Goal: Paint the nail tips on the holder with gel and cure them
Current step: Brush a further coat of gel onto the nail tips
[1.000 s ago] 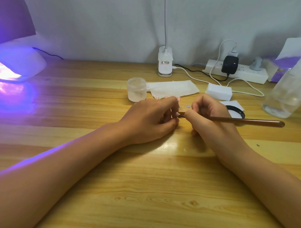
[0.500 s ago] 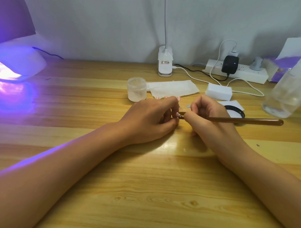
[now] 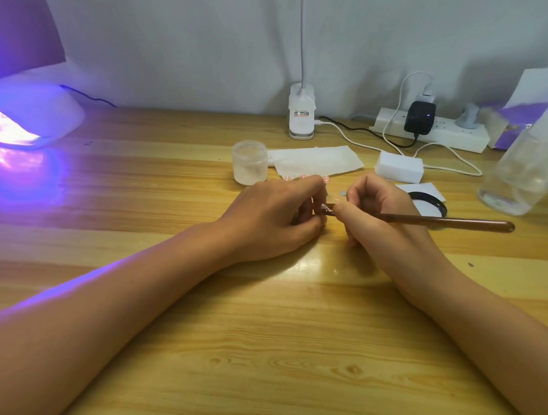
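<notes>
My left hand (image 3: 275,216) rests on the wooden table (image 3: 261,346) with fingers curled around the nail tip holder, which is mostly hidden; a few pink nail tips (image 3: 301,177) peek out behind the knuckles. My right hand (image 3: 378,211) pinches a long brown brush (image 3: 446,222) like a pen. Its tip (image 3: 325,209) touches a nail tip right at my left fingers. At the far left, the white curing lamp (image 3: 30,118) glows purple.
A small frosted jar (image 3: 250,161) and white paper wipe (image 3: 314,160) lie behind my hands. A black-rimmed lid (image 3: 429,204), white block (image 3: 398,166), clear bottle (image 3: 525,166), power strip (image 3: 434,130) with cables, and desk-lamp base (image 3: 301,115) stand at the back right.
The brush handle has tilted slightly upward at its far end. Both hands stay in nearly the same place.
</notes>
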{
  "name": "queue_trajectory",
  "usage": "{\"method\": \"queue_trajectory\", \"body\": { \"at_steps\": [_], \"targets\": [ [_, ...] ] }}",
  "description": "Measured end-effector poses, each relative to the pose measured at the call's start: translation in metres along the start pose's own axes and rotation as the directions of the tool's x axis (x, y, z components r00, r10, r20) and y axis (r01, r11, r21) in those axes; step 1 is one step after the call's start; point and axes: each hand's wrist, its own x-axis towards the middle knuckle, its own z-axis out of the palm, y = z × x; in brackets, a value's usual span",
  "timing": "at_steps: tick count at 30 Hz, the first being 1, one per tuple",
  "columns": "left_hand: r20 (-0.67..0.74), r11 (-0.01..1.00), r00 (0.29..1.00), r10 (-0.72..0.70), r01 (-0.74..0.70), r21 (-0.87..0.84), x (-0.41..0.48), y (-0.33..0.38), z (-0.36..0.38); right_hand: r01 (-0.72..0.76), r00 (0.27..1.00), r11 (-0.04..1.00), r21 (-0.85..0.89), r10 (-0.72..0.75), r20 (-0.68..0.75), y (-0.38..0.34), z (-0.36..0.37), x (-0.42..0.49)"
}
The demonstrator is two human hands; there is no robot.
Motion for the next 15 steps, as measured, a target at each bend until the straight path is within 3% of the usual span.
{"method": "queue_trajectory", "body": {
  "at_steps": [15],
  "targets": [
    [-0.009,1.0,1.0,-0.001,0.001,-0.002,0.0003,0.0007,0.0003,0.03,0.999,0.998,-0.048,-0.029,0.021,-0.0023,-0.0001,-0.0009]
  ]
}}
